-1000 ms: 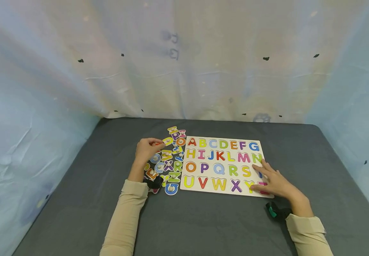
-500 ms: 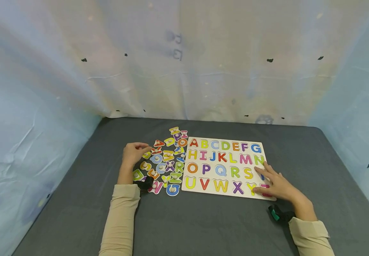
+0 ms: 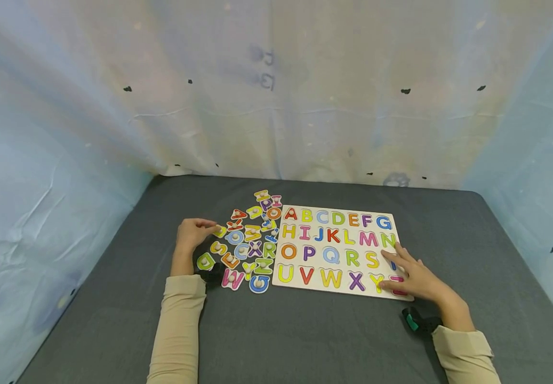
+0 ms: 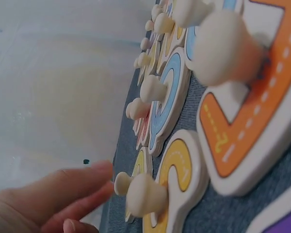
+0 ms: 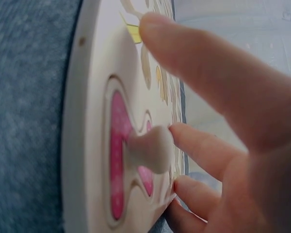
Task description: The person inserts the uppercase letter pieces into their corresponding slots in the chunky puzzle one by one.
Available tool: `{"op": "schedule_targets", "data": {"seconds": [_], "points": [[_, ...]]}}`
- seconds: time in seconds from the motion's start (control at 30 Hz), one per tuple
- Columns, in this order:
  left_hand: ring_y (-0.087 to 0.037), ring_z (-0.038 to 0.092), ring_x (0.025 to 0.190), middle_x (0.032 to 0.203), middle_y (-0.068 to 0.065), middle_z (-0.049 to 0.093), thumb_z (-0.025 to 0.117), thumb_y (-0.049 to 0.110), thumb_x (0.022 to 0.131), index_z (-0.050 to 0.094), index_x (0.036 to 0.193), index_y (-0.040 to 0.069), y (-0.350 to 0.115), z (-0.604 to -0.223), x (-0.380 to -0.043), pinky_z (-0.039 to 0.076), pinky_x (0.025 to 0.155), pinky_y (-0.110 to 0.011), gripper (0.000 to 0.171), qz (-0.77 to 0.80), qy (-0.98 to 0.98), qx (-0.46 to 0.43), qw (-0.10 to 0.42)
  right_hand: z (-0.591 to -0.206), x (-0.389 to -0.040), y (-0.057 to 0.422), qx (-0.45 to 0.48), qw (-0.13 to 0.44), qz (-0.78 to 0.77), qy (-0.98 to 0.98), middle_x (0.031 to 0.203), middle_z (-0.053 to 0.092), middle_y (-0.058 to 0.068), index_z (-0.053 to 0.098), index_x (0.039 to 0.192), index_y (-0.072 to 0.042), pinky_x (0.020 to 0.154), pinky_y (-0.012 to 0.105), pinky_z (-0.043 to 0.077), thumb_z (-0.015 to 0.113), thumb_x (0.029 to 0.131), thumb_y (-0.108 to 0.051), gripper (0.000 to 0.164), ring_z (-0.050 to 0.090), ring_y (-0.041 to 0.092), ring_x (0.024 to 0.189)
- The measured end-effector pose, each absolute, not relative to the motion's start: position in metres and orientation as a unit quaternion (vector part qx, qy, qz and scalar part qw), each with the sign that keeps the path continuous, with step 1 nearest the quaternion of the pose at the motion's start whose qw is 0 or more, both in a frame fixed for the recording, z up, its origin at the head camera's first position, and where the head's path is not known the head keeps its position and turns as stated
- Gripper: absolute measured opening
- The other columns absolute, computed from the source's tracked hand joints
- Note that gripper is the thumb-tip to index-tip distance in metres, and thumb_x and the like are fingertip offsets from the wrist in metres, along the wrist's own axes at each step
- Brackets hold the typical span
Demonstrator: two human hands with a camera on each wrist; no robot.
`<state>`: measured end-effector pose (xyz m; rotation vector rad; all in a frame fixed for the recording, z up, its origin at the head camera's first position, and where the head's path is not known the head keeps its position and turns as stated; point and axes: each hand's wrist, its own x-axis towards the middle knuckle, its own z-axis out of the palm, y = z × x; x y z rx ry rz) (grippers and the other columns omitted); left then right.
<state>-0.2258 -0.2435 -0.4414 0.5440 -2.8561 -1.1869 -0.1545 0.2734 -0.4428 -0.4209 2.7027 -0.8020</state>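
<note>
My left hand (image 3: 192,233) is at the left side of a spread of knobbed wooden letter pieces. In the left wrist view its extended fingers (image 4: 77,187) come right up to the wooden knob (image 4: 122,183) of a yellow-green letter piece (image 3: 219,231). A yellow S piece (image 3: 218,248) lies just nearer to me. My right hand (image 3: 413,274) rests spread over the right end of the alphabet board (image 3: 336,296), partly covering its lower right letters. Under that hand, a pink Z piece (image 5: 117,155) sits in the board with its knob standing up.
More pieces lie left of the board, among them a green D (image 3: 205,261), a pink W (image 3: 232,279) and a blue G (image 3: 259,284). A dark cloth (image 3: 305,336) covers the table. A pale curtain (image 3: 305,133) hangs behind.
My left hand has moved left and toward me, away from the red pieces at the back, which are now uncovered. My right hand keeps its place on the board. The head view has shifted slightly.
</note>
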Motion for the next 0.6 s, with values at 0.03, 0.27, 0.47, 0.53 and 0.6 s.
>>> {"op": "schedule_targets", "data": {"seconds": [0.03, 0.27, 0.47, 0.53, 0.6], "points": [[-0.018, 0.048, 0.071, 0.074, -0.004, 0.063, 0.074, 0.032, 0.083, 0.076, 0.104, 0.007, -0.2437, -0.4422, -0.2259, 0.035, 0.063, -0.025, 0.033, -0.374, -0.911, 0.176, 0.001, -0.4429, -0.1546, 0.2737, -0.147, 0.145, -0.28, 0.937, 0.154, 0.012, 0.037, 0.037, 0.146, -0.001, 0.104, 0.078, 0.008, 0.076, 0.077, -0.039, 0.088, 0.016, 0.062, 0.138], [-0.027, 0.06, 0.093, 0.108, -0.016, 0.07, 0.075, 0.034, 0.081, 0.076, 0.104, 0.008, -0.2428, -0.4446, -0.2248, 0.04, 0.071, -0.028, 0.034, -0.361, -0.914, 0.185, -0.005, -0.4438, -0.1549, 0.2758, -0.15, 0.142, -0.281, 0.937, 0.154, 0.012, 0.038, 0.037, 0.146, 0.0, 0.103, 0.079, 0.008, 0.076, 0.077, -0.038, 0.088, 0.017, 0.063, 0.137], [-0.028, 0.06, 0.094, 0.109, -0.016, 0.07, 0.076, 0.033, 0.08, 0.076, 0.102, 0.008, -0.242, -0.4439, -0.2236, 0.042, 0.071, -0.03, 0.033, -0.353, -0.915, 0.194, -0.009, -0.4439, -0.1546, 0.2754, -0.146, 0.142, -0.285, 0.937, 0.154, 0.013, 0.037, 0.038, 0.146, -0.001, 0.104, 0.079, 0.008, 0.076, 0.076, -0.039, 0.088, 0.016, 0.062, 0.138], [-0.028, 0.061, 0.095, 0.11, -0.015, 0.069, 0.075, 0.033, 0.081, 0.077, 0.101, 0.008, -0.2422, -0.4435, -0.2235, 0.043, 0.072, -0.031, 0.032, -0.351, -0.915, 0.197, -0.011, -0.4443, -0.1545, 0.2757, -0.149, 0.14, -0.286, 0.936, 0.154, 0.013, 0.037, 0.037, 0.146, -0.001, 0.103, 0.079, 0.008, 0.076, 0.077, -0.039, 0.087, 0.016, 0.062, 0.138], [-0.028, 0.061, 0.096, 0.111, -0.015, 0.069, 0.075, 0.034, 0.081, 0.077, 0.1, 0.009, -0.2424, -0.4429, -0.2236, 0.043, 0.071, -0.031, 0.032, -0.35, -0.915, 0.199, -0.012, -0.4447, -0.1544, 0.2759, -0.15, 0.141, -0.288, 0.935, 0.154, 0.012, 0.037, 0.038, 0.145, 0.0, 0.104, 0.079, 0.008, 0.076, 0.077, -0.038, 0.087, 0.016, 0.062, 0.138]]}}
